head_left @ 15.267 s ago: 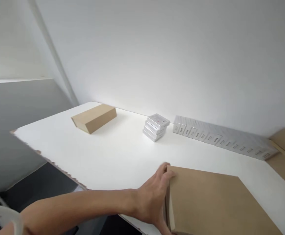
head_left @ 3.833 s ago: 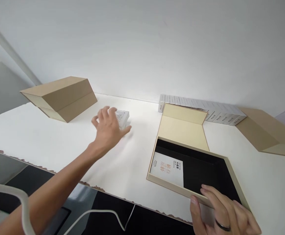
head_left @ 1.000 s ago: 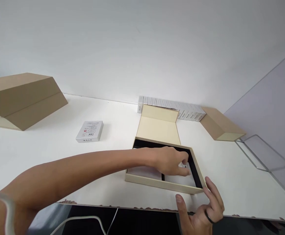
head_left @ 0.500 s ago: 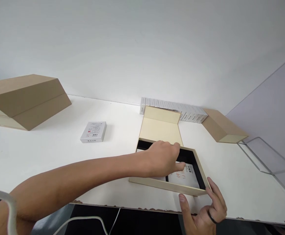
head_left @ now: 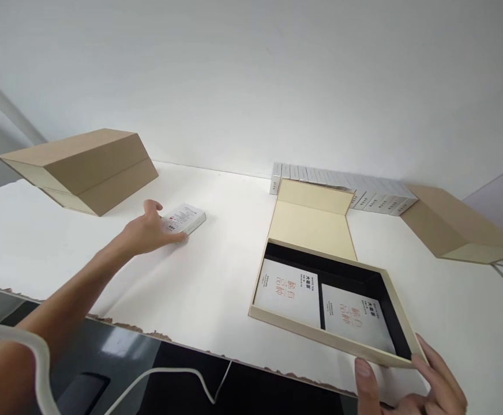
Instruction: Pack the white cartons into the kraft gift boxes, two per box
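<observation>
My left hand [head_left: 154, 230] is closed around the near-left end of a small white printed carton [head_left: 186, 218] on the table, thumb along its front side and fingers behind. To the right lies a cream gift box [head_left: 312, 334] with its lid [head_left: 314, 222] folded back. Inside its black interior, two white cartons lie flat side by side: one on the left [head_left: 288, 291], one on the right [head_left: 357, 317]. My right hand [head_left: 424, 380] holds the gift box's near right corner, fingers on the side and thumb at the front edge.
A large tan box [head_left: 91, 170] stands at the back left. Along the wall runs a row of white cartons [head_left: 376, 193], ending at another tan box [head_left: 459, 222]. A white cable [head_left: 169, 370] hangs before the table's chipped front edge.
My left hand has left the gift box and reached left to the lone carton, which is now turned slightly. The view has shifted left. My right hand stays at the gift box's corner.
</observation>
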Tool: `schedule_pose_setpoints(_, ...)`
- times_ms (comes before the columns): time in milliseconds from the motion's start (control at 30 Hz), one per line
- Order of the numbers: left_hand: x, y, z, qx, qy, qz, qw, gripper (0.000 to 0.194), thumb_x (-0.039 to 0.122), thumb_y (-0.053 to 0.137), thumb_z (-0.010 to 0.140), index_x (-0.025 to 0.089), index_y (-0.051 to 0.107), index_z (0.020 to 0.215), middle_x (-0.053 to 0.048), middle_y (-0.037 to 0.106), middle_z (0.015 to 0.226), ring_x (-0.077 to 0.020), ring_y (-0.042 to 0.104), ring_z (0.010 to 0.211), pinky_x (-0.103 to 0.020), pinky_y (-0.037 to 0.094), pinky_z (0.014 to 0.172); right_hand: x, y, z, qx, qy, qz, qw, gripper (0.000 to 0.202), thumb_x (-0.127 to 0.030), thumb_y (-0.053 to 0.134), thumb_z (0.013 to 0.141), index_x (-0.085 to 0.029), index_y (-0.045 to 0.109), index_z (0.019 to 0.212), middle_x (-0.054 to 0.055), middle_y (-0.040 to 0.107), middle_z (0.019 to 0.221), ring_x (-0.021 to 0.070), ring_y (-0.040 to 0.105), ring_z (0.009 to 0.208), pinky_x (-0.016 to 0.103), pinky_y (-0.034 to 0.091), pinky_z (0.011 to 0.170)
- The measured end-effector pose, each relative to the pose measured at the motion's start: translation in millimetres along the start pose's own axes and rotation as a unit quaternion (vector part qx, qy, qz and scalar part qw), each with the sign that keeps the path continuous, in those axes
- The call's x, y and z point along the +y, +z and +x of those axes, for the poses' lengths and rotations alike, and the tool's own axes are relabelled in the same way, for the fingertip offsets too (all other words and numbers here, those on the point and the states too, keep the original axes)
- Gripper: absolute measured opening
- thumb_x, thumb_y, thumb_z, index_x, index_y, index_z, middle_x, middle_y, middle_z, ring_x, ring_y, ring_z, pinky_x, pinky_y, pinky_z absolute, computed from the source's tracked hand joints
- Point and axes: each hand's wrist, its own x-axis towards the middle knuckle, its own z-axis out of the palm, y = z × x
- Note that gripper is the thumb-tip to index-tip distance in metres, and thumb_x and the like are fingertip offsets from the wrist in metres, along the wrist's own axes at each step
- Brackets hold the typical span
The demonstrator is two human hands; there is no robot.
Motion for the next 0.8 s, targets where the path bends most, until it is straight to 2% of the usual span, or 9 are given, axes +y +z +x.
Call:
schedule_pose_setpoints(67, 4, -6.9, -2, 0.008, 0.005, -0.073, 0.997, 0.074, 0.056, 0.082, 0.064, 0.024, 0.041, 0.116, -0.007, 0.066, 0.103, -0.0347, 0.067, 0.097, -0.044, 0.052, 0.076, -2, 0, -1, -0.001, 0.029, 0.005, 1.000, 0.042, -0.030, 0.088, 0.073, -0.022, 0.047, 0.067, 0.011, 0.065, 0.095, 0.0381, 0.069, 0.104, 0.036, 0.048, 0.059)
schedule_pose_setpoints(133, 28, -17.2, -4, 0.013, 0.044, -0.174, 0.984, 0.070, 0.050, 0.080, 0.069, 0.023, 0.037, 0.118, -0.010, 0.064, 0.114, -0.0309, 0.067, 0.102, -0.041, 0.056, 0.077, -4, -1, -3, -0.003, 0.061, 0.011, 0.998, 0.039, -0.036, 0.088, 0.073, -0.022, 0.052, 0.073, 0.012, 0.066, 0.097, 0.0367, 0.069, 0.100, 0.040, 0.051, 0.064)
schedule_pose_setpoints(267, 114, -34.1, -24, -0.016, 0.248, -0.326, 0.912, 0.070, 0.044, 0.075, 0.076, 0.025, 0.029, 0.124, -0.010, 0.062, 0.122, -0.0245, 0.068, 0.100, -0.037, 0.058, 0.077, -9, -2, -4, -0.007, 0.107, 0.017, 0.994, 0.037, -0.039, 0.088, 0.073, -0.021, 0.058, 0.085, 0.012, 0.068, 0.095, 0.0368, 0.070, 0.098, 0.045, 0.053, 0.071)
schedule_pose_setpoints(333, 164, -30.5, -46, -0.129, 0.352, -0.289, 0.881, 0.076, 0.047, 0.079, 0.074, 0.024, 0.030, 0.128, -0.013, 0.064, 0.126, -0.0251, 0.069, 0.099, -0.036, 0.058, 0.078, -12, -2, -4, -0.014, 0.127, 0.030, 0.991, 0.038, -0.036, 0.088, 0.073, -0.019, 0.058, 0.088, 0.015, 0.069, 0.103, 0.0373, 0.070, 0.102, 0.045, 0.054, 0.073)
schedule_pose_setpoints(433, 234, -7.5, -84, -0.299, 0.431, -0.159, 0.836, 0.084, 0.048, 0.082, 0.073, 0.023, 0.032, 0.135, -0.011, 0.068, 0.119, -0.0239, 0.069, 0.088, -0.033, 0.055, 0.068, -18, -2, -3, -0.012, 0.149, 0.039, 0.988, 0.044, -0.038, 0.086, 0.076, -0.016, 0.061, 0.105, 0.021, 0.066, 0.122, 0.0384, 0.067, 0.110, 0.048, 0.054, 0.080)
schedule_pose_setpoints(533, 281, 20.0, -113, -0.390, 0.522, -0.006, 0.759, 0.067, 0.048, 0.078, 0.080, 0.018, 0.043, 0.128, -0.011, 0.070, 0.112, -0.0268, 0.067, 0.095, -0.035, 0.052, 0.072, -22, -3, -3, -0.021, 0.153, 0.033, 0.987, 0.064, -0.041, 0.085, 0.078, -0.015, 0.056, 0.129, 0.024, 0.062, 0.131, 0.0390, 0.063, 0.117, 0.052, 0.052, 0.086)
schedule_pose_setpoints(600, 295, 30.1, -122, -0.407, 0.541, 0.039, 0.735, 0.059, 0.052, 0.076, 0.083, 0.016, 0.048, 0.120, -0.013, 0.067, 0.119, -0.0288, 0.064, 0.106, -0.036, 0.050, 0.080, -21, -5, -2, -0.043, 0.157, 0.041, 0.986, 0.072, -0.041, 0.083, 0.080, -0.013, 0.050, 0.138, 0.025, 0.059, 0.134, 0.0384, 0.061, 0.120, 0.050, 0.053, 0.085)
schedule_pose_setpoints(667, 293, 31.2, -122, -0.398, 0.535, 0.021, 0.745, 0.062, 0.059, 0.075, 0.081, 0.016, 0.050, 0.117, -0.012, 0.064, 0.123, -0.0282, 0.061, 0.109, -0.037, 0.049, 0.086, -17, -12, 4, -0.058, 0.154, 0.057, 0.985, 0.070, -0.040, 0.082, 0.081, -0.011, 0.050, 0.136, 0.027, 0.058, 0.135, 0.0376, 0.062, 0.119, 0.048, 0.054, 0.084)
schedule_pose_setpoints(800, 255, 21.2, -112, -0.347, 0.528, 0.002, 0.775, 0.072, 0.066, 0.080, 0.072, 0.018, 0.053, 0.119, -0.009, 0.063, 0.122, -0.0280, 0.059, 0.108, -0.038, 0.047, 0.091, -6, -36, 40, -0.074, 0.120, 0.048, 0.989, 0.045, -0.040, 0.078, 0.085, -0.017, 0.059, 0.118, 0.021, 0.061, 0.130, 0.0362, 0.062, 0.119, 0.047, 0.052, 0.086)
